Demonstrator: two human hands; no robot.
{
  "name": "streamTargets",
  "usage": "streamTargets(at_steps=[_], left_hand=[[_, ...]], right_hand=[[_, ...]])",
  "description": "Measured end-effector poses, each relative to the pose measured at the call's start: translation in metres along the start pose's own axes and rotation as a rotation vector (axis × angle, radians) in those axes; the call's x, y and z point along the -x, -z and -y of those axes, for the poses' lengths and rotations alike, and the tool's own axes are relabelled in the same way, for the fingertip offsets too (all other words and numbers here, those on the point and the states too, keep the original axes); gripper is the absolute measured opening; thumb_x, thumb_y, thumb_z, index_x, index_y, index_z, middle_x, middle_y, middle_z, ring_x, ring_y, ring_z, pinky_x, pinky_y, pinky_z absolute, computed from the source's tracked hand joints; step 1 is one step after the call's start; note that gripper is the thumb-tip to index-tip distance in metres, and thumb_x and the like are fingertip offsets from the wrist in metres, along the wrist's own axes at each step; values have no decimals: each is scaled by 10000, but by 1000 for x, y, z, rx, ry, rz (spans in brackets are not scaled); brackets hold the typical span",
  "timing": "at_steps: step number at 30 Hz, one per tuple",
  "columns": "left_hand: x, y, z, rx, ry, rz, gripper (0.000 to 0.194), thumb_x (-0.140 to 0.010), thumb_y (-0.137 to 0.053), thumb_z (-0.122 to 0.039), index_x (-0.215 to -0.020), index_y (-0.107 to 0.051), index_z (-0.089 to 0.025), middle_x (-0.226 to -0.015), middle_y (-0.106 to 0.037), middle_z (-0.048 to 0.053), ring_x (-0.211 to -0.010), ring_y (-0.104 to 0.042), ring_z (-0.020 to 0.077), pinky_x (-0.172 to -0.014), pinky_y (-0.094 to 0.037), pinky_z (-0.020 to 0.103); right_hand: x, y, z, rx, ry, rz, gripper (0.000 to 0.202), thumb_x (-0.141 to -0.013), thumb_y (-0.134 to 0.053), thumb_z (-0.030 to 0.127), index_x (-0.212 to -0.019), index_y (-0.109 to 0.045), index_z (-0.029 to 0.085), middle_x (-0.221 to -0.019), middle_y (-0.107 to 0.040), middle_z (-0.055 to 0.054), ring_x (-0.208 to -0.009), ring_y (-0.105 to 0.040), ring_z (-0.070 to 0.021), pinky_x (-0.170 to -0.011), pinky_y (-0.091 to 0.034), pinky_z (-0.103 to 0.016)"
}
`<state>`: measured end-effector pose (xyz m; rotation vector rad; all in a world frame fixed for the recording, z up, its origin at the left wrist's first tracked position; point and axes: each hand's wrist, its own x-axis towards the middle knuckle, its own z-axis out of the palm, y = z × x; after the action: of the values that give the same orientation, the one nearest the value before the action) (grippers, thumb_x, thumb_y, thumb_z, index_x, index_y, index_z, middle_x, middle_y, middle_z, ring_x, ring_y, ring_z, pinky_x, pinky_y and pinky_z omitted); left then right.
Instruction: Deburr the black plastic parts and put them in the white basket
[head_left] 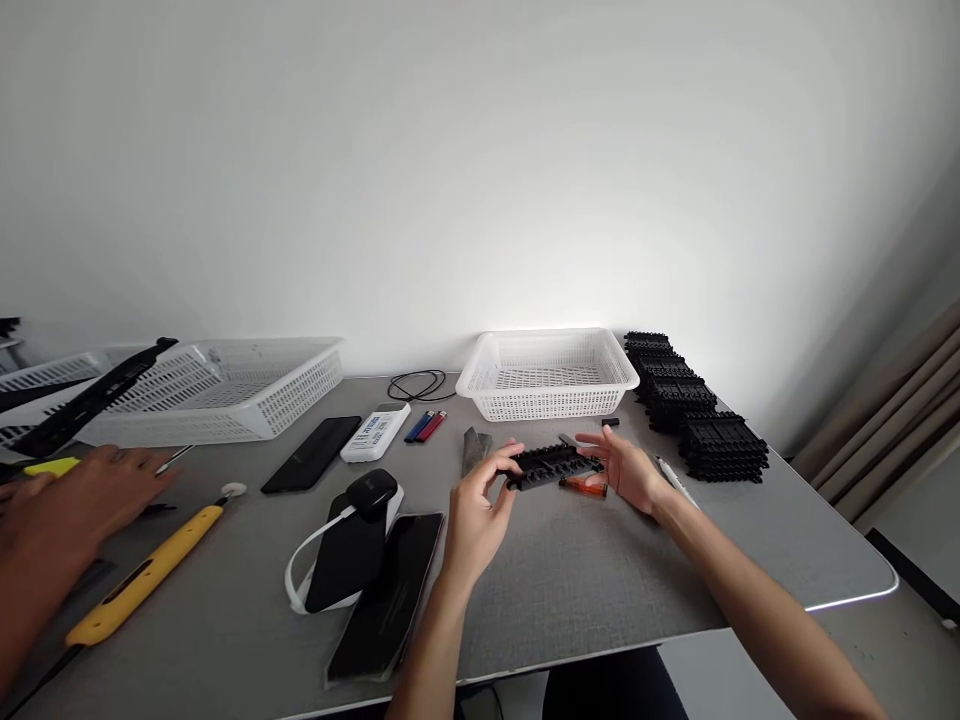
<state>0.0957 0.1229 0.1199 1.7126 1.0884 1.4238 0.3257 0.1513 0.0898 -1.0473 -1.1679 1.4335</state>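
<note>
A black toothed plastic piece (551,466) is held just above the grey table, in front of a white basket. My left hand (484,505) grips its left end between thumb and fingers. My right hand (626,470) is at the piece's right end with its fingers apart; whether the fingertips touch it is hard to tell. An orange object (583,487) lies under the piece near my right fingers. Right of my right hand, a white pen-like object (675,480) rests on the table. Stacks of similar black pieces (724,447) stand at the right.
The white basket (555,392) stands by the wall. Phones (386,600), a charger (371,490), a white box (375,433) and lighters (429,427) lie left. Another person's hand (97,490) is at far left, near a yellow tool (146,575) and another white basket (289,400).
</note>
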Motion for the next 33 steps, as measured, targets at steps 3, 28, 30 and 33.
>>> streamTargets(at_steps=[3,28,30,33], left_hand=[[0,-2,2,-77,-108,-12,127,-747,-524,-129,-691,-598,-215,-1345,-616,113,-1318,-518,285,-1094,-404,478],[-4,-1,5,158,373,-59,772,-678,-772,-577,-1270,-622,-105,-1051,-748,173,-935,-714,306,-767,-609,408],[-4,-1,6,167,373,-66,784,-672,-773,-583,-1272,-621,-102,-1056,-747,175,-937,-715,307,-766,-610,405],[-4,0,5,164,371,-73,795,-672,-774,-584,-1283,-615,-101,-1070,-745,173,-955,-712,306,-771,-611,396]], right_hand=[[3,1,3,-294,-129,87,414,-830,-701,412,-1160,-648,168,-1077,-685,-101,-820,-664,-170,-688,-560,-298],[2,-12,-15,-327,175,-141,384,-627,-865,374,-924,-700,194,-798,-731,-7,-665,-662,-148,-613,-564,-285],[3,-13,-15,-344,173,-112,358,-651,-855,374,-928,-711,199,-778,-730,-2,-658,-660,-145,-609,-562,-279],[5,-14,-15,-348,159,-66,345,-678,-840,391,-939,-723,198,-756,-726,-5,-644,-654,-147,-598,-553,-279]])
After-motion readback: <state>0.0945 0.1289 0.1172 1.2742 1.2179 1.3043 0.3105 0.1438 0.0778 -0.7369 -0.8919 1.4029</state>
